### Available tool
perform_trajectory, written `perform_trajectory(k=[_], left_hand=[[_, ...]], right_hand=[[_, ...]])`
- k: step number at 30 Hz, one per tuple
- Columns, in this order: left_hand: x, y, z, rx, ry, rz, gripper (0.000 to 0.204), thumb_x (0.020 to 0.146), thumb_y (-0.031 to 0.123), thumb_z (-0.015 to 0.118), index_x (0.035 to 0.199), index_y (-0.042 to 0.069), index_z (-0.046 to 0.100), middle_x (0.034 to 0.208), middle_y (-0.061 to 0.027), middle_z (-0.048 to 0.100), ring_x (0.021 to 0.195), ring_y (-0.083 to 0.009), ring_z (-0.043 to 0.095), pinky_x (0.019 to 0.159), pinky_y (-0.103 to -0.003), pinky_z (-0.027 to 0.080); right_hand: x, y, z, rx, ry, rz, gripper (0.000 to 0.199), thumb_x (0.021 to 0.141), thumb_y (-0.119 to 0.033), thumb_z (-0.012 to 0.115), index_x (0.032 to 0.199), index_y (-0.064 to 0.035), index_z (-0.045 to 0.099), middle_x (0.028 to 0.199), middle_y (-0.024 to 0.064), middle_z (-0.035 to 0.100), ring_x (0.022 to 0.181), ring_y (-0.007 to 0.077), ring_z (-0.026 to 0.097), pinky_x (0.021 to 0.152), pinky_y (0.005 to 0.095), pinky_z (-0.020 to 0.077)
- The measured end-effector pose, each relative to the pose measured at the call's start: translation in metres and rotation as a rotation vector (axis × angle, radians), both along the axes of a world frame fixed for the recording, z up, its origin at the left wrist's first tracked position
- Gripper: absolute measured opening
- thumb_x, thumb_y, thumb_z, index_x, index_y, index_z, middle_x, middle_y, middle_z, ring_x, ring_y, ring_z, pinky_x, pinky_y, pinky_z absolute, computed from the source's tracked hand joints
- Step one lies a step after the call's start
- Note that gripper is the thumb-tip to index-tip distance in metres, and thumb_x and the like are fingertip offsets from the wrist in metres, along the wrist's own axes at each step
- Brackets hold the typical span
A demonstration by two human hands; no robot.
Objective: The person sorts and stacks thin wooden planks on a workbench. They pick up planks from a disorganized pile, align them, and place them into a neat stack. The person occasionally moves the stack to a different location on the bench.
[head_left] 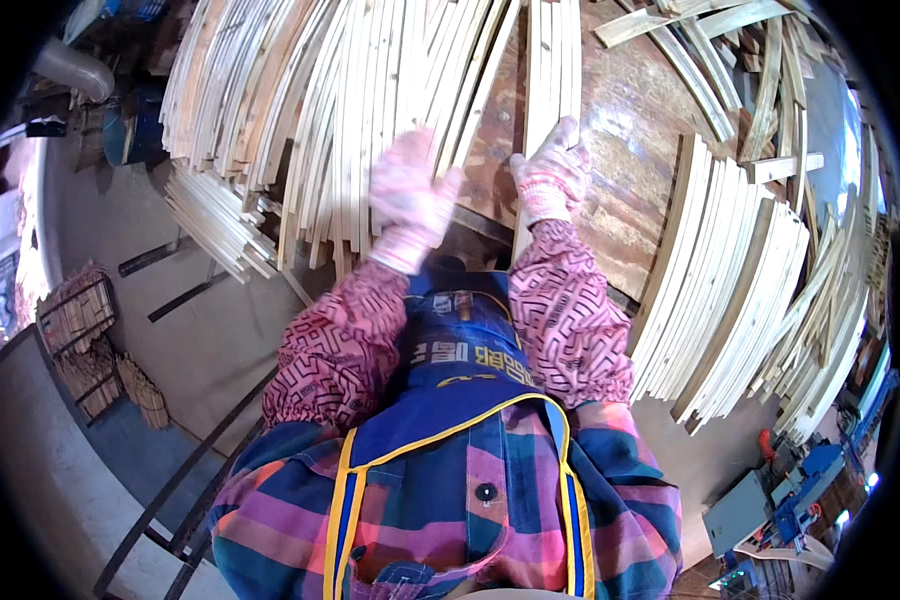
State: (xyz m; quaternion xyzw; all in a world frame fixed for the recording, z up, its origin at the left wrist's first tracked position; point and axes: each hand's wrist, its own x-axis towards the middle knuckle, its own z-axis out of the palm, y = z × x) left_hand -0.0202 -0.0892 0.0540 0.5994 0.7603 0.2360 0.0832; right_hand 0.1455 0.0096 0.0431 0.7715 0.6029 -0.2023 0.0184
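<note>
Both my hands wear pale gloves with pink markings. My right hand (552, 180) is closed over a narrow group of light wooden strips (553, 70), its thumb on their left edge and its fingers toward the right. The palm side is hidden. Somewhat blurred, my left hand (410, 195) is open, thumb apart from the fingers, with nothing visible in it. It hovers over or lightly touches the near part of a wide row of wooden strips (370, 120); which of these I cannot tell.
The strips lie on a worn brown table (625, 130). Stacked strips (720, 270) jut over its right edge, with loose offcuts (770, 90) behind. A lower stack (215, 220) sits at left. Wood bundles (85, 340) stand by dark metal bars (205, 460); a blue-grey machine (770, 500) is lower right.
</note>
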Motion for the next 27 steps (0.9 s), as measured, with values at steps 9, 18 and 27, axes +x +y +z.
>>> perform_trajectory(k=[9,18,27], left_hand=[[-0.073,0.078,0.005,-0.753,0.073,0.520,0.123,0.068,0.071,0.072,0.158,0.021,0.005,0.159,-0.0296,0.009,0.148,-0.0443,0.011,0.115,-0.060,0.018],[-0.044,0.097,0.029,-0.881,0.041,0.551,0.125,0.068,0.072,0.073,0.157,0.024,0.000,0.159,-0.0295,0.000,0.148,-0.0439,0.005,0.117,-0.059,0.014],[-0.072,0.092,0.006,-0.748,0.124,0.567,0.131,0.061,0.067,0.079,0.158,0.022,0.004,0.157,-0.0292,0.019,0.143,-0.0417,0.027,0.111,-0.057,0.029]], right_hand=[[0.185,-0.066,0.057,0.060,0.210,-0.059,0.120,0.063,-0.039,0.085,0.153,0.0022,0.017,0.146,0.0259,0.041,0.137,0.0356,0.039,0.114,0.0388,0.0324],[0.347,-0.084,0.076,-0.263,-0.369,-0.440,0.109,0.070,-0.041,0.085,0.154,-0.0143,0.021,0.148,0.0172,0.039,0.132,0.0327,0.046,0.102,0.0411,0.0502],[0.317,-0.084,0.033,0.353,-0.449,-0.218,0.082,0.081,-0.042,0.073,0.147,-0.0044,0.041,0.144,0.0229,0.045,0.133,0.0337,0.044,0.115,0.0403,0.0297]])
